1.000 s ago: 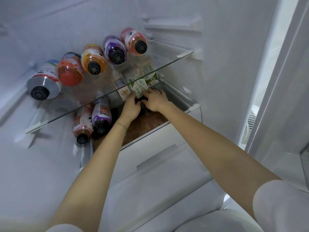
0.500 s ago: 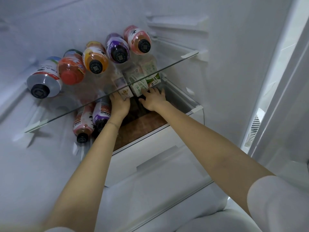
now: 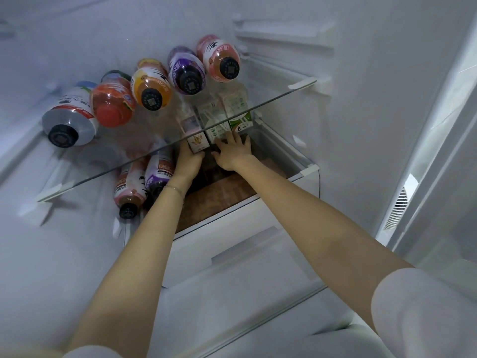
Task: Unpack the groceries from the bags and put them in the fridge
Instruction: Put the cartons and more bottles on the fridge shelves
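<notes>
Under clear glass shelf (image 3: 284, 96), at twelve o'clock: grips small beige drink carton (image 3: 198, 143) in curled fingers of left hand (image 3: 189, 164); presses white-and-green carton (image 3: 217, 131), at its two o'clock, with straight, released fingers of right hand (image 3: 232, 155), likely squaring row snug.

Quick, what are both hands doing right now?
Left hand: at the beige carton, fingers hidden, cannot tell.
Right hand: open, touching the middle carton.
</notes>
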Motion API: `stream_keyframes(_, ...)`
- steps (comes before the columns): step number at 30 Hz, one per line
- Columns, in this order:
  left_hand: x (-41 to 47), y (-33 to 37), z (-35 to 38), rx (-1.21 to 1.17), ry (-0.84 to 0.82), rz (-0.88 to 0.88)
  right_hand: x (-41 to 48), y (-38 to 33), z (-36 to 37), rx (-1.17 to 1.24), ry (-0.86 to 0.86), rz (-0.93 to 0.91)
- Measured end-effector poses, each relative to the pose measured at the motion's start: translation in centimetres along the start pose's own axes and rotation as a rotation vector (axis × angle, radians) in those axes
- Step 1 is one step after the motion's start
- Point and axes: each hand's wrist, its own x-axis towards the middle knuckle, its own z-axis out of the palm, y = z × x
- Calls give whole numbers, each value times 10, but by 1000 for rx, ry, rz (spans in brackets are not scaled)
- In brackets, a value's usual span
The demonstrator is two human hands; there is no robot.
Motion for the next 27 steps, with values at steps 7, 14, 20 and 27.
stream_keyframes(7,-3,-8,-1,149,51,59,-10,6,0,45,54,-16)
stream_keyframes(14,-40,0,-7,702,0,180,-45,20,-5,164,145,-6)
stream_keyframes(20,-77,8,-20,1040,89,304,-77,23,-13,171,164,6)
stream_keyframes(27,-131,13,-34,1140,122,182,-120,7,-12,153,147,-87)
